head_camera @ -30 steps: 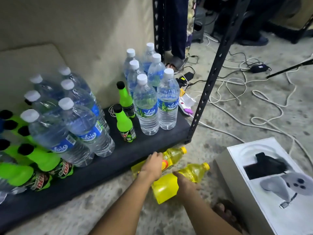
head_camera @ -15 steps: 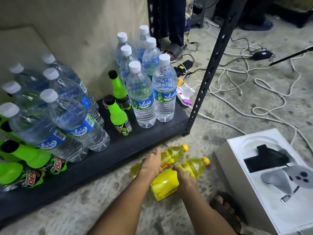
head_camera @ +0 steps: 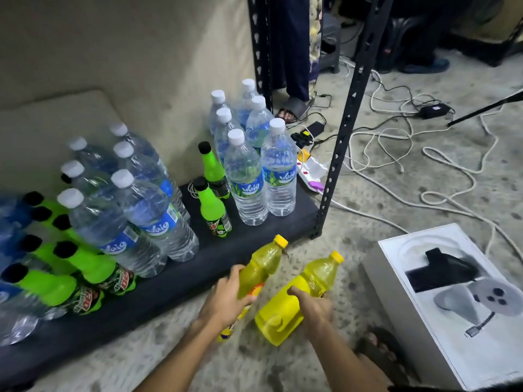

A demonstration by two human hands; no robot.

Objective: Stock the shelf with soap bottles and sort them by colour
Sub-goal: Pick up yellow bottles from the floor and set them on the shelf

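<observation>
Both clear yellow plastic soap bottles came up off the floor; left hand (head_camera: pixel 226 299) wraps one (head_camera: pixel 261 268), right hand (head_camera: pixel 312 308) the other (head_camera: pixel 300 298), fingers curled round each. I'd stand them upright together on the dark shelf board (head_camera: pixel 249 244), apart from the green bottles (head_camera: pixel 213 209).

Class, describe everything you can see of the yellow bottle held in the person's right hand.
The yellow bottle looks like clear plastic holding yellow liquid, with a yellow screw cap and an opaque yellow wrap round its lower body. It is tilted, cap pointing up and away, in front of the shelf. The right hand grips its middle; whether it touches the floor cannot be told.
</observation>
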